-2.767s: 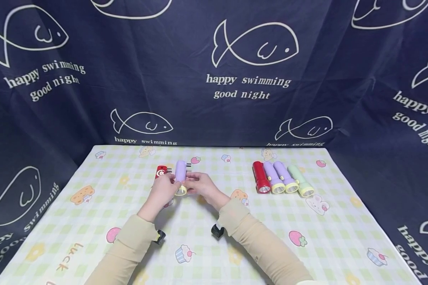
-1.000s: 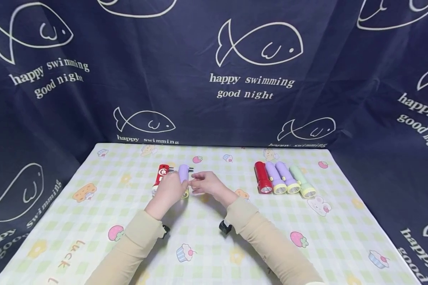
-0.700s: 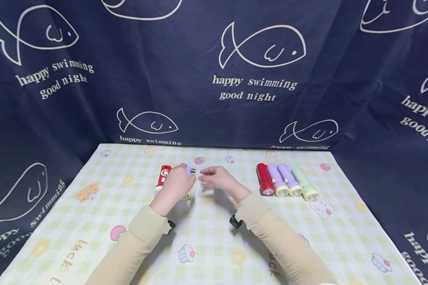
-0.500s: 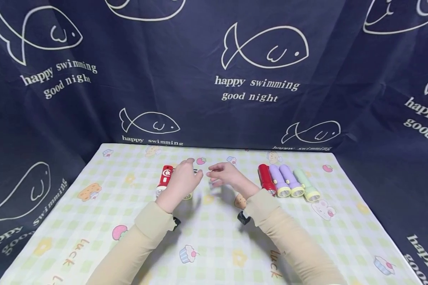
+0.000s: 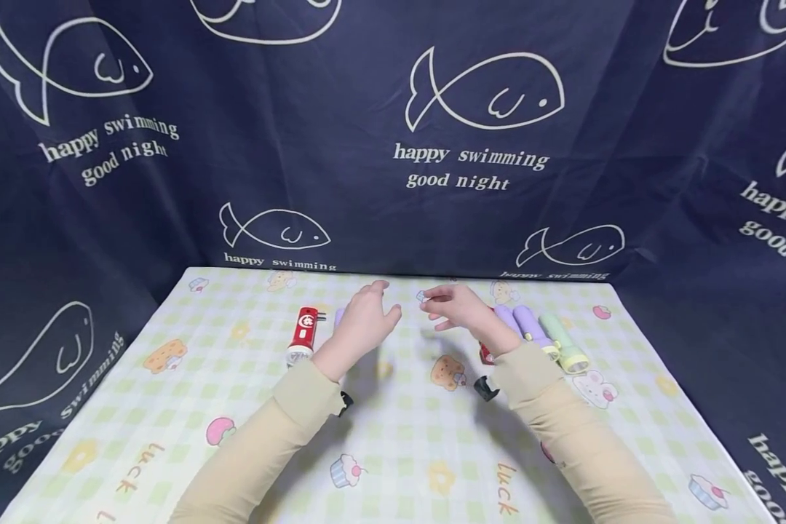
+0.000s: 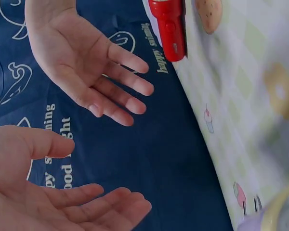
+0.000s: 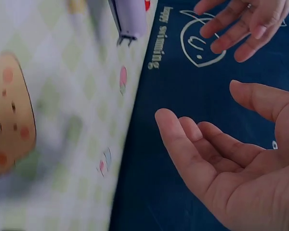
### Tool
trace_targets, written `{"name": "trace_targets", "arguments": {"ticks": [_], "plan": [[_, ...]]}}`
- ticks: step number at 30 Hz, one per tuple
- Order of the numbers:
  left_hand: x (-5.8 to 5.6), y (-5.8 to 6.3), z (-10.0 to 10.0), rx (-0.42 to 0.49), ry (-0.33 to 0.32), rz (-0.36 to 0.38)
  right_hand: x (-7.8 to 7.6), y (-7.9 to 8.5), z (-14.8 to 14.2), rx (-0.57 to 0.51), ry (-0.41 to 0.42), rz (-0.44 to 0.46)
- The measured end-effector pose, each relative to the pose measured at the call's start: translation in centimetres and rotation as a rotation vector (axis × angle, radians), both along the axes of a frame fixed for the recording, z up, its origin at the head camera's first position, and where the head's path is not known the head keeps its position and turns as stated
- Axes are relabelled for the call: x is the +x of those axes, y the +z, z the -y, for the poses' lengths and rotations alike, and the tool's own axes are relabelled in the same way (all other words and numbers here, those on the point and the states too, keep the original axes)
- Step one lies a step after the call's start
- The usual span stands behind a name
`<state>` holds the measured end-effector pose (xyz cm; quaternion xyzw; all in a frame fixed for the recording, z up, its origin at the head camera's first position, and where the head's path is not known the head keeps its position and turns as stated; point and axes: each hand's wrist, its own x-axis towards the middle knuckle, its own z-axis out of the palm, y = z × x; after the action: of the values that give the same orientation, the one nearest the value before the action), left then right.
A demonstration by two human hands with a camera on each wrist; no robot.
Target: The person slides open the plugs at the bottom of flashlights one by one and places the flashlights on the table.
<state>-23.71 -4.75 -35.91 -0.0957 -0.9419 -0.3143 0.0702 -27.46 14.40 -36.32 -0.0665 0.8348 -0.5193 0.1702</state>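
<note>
My left hand (image 5: 364, 320) hovers over the table with its fingers relaxed and nothing in them. Behind it a purple flashlight (image 5: 339, 317) lies mostly hidden; its two plug prongs show in the right wrist view, where its body (image 7: 130, 19) is purple. Left of that lies a red flashlight (image 5: 304, 329) with a white emblem, its prongs pointing right. My right hand (image 5: 460, 311) is raised above the table with relaxed fingers, holding nothing. It is nearest to another red flashlight (image 5: 487, 354), which the forearm mostly covers. Both hands face each other, palms inward, in the wrist views.
Beside the right-hand red flashlight lie two purple flashlights (image 5: 528, 324) and a pale green one (image 5: 557, 335), side by side. A checked cloth (image 5: 393, 422) covers the table. A dark blue curtain (image 5: 367, 167) with fish drawings stands behind and at both sides.
My left hand has let go of the purple flashlight and lifted up to the right. My right hand has moved away from it to the right, toward the other flashlights.
</note>
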Motion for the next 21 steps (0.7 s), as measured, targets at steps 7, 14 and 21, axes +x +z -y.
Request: {"name": "trace_targets", "arguments": {"ticks": [7,14,21], "plan": [[-0.7,-0.2,-1.5,0.119,-0.076,0.084,0.0,0.7,-2.4,0.075,-0.009,-0.032],[-1.8,-0.6,-3.2,0.176,-0.119,0.152,-0.1,0.9,-5.3,0.15,-0.065,-0.03],[-2.6,-0.9,-5.0,0.223,-0.136,0.195,0.1,1.1,-7.4,0.233,-0.1,-0.016]]}}
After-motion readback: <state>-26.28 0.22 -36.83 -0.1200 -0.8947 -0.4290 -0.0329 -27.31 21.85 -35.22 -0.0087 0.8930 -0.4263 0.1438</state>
